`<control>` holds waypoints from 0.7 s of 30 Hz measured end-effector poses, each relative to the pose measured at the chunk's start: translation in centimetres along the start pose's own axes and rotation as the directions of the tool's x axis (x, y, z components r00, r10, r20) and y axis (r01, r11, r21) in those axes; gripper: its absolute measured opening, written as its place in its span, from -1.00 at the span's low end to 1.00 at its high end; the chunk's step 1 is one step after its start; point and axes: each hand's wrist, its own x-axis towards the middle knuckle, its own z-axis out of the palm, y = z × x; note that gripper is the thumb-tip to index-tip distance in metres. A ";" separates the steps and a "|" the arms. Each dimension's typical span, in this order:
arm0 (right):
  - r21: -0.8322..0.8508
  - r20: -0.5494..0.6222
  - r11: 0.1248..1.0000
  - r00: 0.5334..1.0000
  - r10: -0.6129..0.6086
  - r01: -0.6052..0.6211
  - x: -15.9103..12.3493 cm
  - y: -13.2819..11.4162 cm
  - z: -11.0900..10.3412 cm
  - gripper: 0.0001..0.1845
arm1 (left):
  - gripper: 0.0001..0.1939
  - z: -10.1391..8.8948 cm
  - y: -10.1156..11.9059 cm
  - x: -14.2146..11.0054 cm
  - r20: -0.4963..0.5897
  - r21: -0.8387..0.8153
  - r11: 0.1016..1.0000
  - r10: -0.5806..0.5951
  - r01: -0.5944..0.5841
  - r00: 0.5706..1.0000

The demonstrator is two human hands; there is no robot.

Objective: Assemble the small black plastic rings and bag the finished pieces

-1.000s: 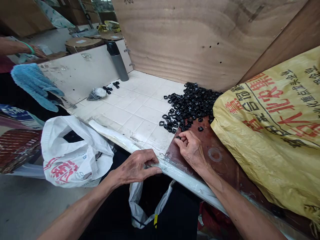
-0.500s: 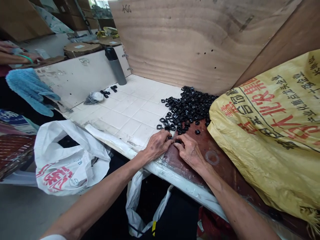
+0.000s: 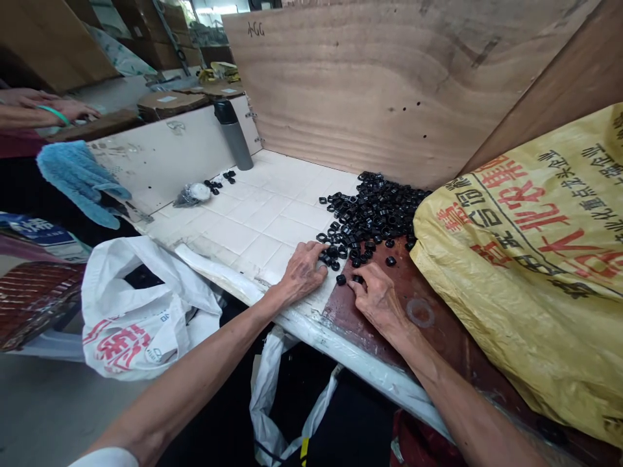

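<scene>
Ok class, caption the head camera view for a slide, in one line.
Left hand and right hand at a heap of black rings on a tiled bench, beside a yellow sack.

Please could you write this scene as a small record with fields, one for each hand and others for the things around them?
left hand: left hand, fingers over the edge of the black rings
right hand: right hand, fingertips at one black ring on a brown board; held or not, cannot tell
pile: on a white tiled counter and the board
beside pile: yellow printed sack
rest: white plastic bag, grey flask, blue cloth, co-worker's hand
</scene>
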 end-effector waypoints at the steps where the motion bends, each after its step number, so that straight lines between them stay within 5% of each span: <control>1: 0.008 -0.027 1.000 0.999 0.023 -0.022 0.0 -0.4 -0.3 -0.92 | -0.60 0.0 0.2 -0.2 0.015 -0.015 1.000 0.009 -0.009 1.000; 3: 0.085 -0.023 0.994 0.997 0.071 -0.068 0.0 -1.4 -1.1 -0.91 | -0.76 -0.1 0.7 -1.0 0.034 -0.061 0.998 0.012 -0.009 0.999; 8: 0.285 0.252 0.954 0.967 0.022 -0.096 -0.3 -3.0 -1.4 -0.88 | -0.88 -0.9 1.7 -2.6 0.097 -0.152 0.988 -0.020 0.035 0.995; 11: 0.222 0.162 0.969 0.984 0.070 -0.105 -0.3 -2.5 -0.7 -0.88 | -0.79 -1.2 1.9 -2.8 0.084 -0.160 0.985 -0.059 0.072 0.995; 14: 0.232 0.147 0.957 0.979 0.140 -0.172 -0.1 -1.9 -0.7 -0.88 | -0.97 -1.2 1.8 -3.2 0.012 -0.188 0.973 -0.132 0.132 0.991; 21: 0.307 0.278 0.906 0.938 0.207 -0.291 -0.2 -2.0 -1.3 -0.85 | -0.64 -0.9 1.1 -5.1 0.027 -0.181 0.977 -0.108 0.112 0.994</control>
